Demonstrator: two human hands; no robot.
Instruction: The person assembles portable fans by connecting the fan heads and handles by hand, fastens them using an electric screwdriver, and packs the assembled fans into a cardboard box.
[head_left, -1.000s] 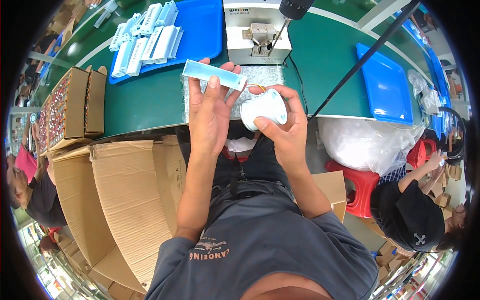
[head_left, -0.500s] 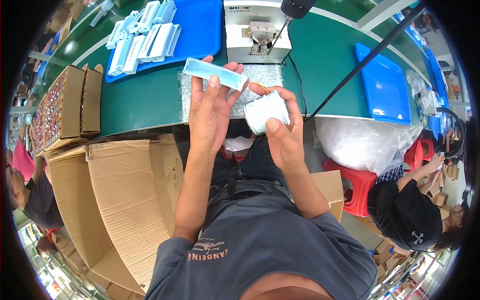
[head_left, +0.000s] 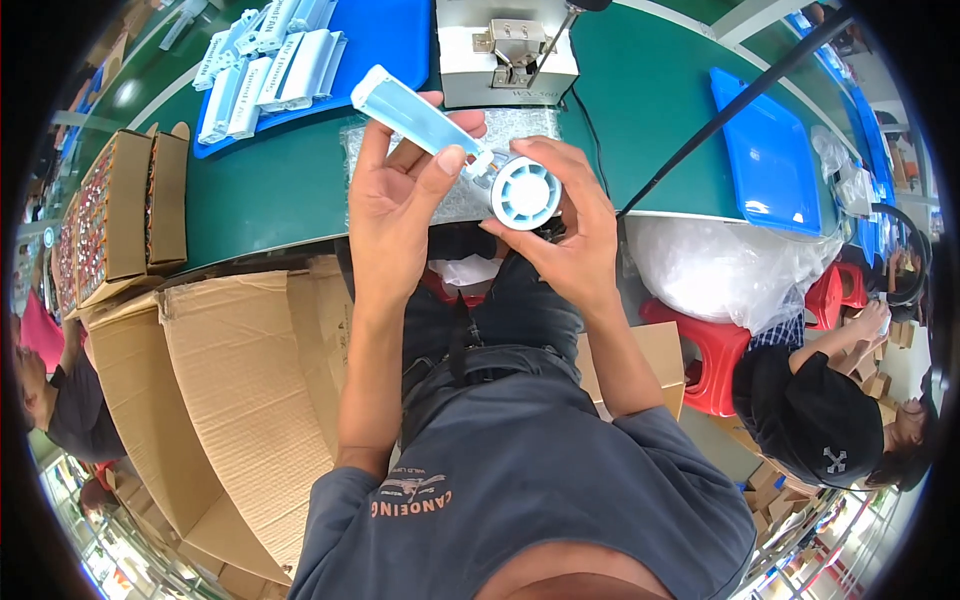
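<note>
My left hand (head_left: 405,185) is closed on a long pale-blue plastic handle (head_left: 415,115), its thumb on the near end and its fingers beneath. In my right hand (head_left: 575,205) is a round white fan head (head_left: 527,193), gripped by the rim between thumb and fingers. Its slotted round face is turned up toward me. The handle's narrow end meets the side of the fan head; whether the two are joined there I cannot tell. Both parts are held above a sheet of bubble wrap (head_left: 362,135) at the table's near edge.
A blue tray (head_left: 385,60) at the back left bears several pale-blue handles (head_left: 305,70). Beyond the bubble wrap stands a metal machine (head_left: 505,75). Another blue tray (head_left: 765,150) lies right. Cardboard boxes (head_left: 240,370) stand at left; red stools (head_left: 715,370) and a co-worker (head_left: 815,410) are at right.
The fan head has turned so its slotted face shows, and it has come against the handle's end. The handle now slants more steeply. The yellow wire between them no longer shows clearly.
</note>
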